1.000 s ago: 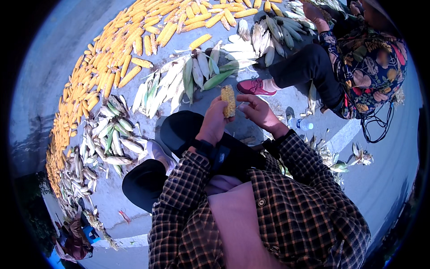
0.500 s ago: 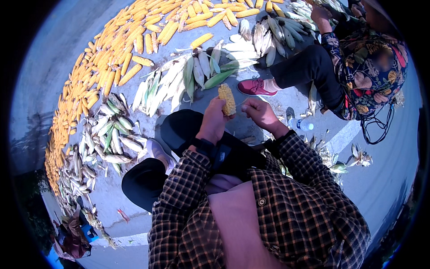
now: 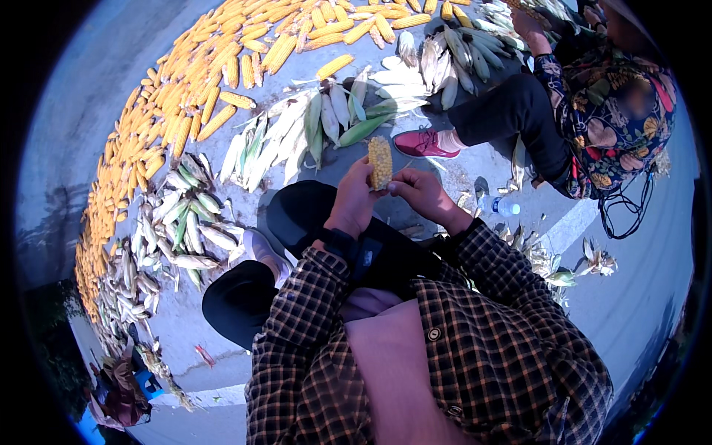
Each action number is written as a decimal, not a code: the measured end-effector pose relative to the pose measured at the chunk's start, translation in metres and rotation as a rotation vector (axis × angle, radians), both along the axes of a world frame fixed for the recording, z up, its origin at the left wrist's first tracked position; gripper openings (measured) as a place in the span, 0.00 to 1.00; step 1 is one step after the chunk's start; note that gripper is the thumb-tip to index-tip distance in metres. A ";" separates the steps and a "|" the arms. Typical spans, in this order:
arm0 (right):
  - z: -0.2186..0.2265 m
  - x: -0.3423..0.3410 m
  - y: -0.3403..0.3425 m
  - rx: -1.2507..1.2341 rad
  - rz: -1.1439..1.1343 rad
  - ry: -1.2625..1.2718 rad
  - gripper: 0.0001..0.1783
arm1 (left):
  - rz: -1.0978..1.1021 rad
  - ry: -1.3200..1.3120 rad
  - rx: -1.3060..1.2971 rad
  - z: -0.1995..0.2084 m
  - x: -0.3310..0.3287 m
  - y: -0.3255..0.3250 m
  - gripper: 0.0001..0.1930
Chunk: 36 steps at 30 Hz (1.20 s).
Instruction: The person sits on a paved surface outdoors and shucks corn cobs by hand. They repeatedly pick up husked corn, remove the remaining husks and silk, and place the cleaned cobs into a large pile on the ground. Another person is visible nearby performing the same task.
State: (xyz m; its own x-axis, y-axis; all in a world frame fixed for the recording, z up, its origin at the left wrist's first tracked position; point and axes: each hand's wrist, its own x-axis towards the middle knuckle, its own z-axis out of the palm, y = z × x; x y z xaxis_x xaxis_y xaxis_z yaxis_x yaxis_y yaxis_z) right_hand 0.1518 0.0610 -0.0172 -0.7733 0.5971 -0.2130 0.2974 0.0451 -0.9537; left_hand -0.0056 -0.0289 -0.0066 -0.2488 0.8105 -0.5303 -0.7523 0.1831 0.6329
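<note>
My left hand [image 3: 352, 199] is wrapped round the lower part of a husked ear of corn [image 3: 380, 162]. The ear stands nearly upright, its pale yellow kernels bare. Close against its lower right side is my right hand [image 3: 424, 194], with thumb and fingers pinched together. Whatever lies in that pinch is too small to make out. Beyond the ear, corn still in pale and green husks [image 3: 297, 133] lies in a row on the ground.
Many husked yellow ears [image 3: 196, 89] spread in a wide arc at the far left. Unhusked ears [image 3: 182, 219] lie beside my foot. A person in a flowered top [image 3: 619, 126] sits at right, a red shoe [image 3: 426, 144] near the corn. A plastic bottle [image 3: 506, 206] lies on the pavement.
My right hand has moved slightly left and down, closing the gap to the ear's lower end. The ear has turned a little more upright in my left hand.
</note>
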 end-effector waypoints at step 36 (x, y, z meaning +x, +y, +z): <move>0.015 -0.004 0.002 -0.308 -0.098 0.051 0.23 | 0.027 -0.027 0.137 -0.005 -0.003 -0.001 0.19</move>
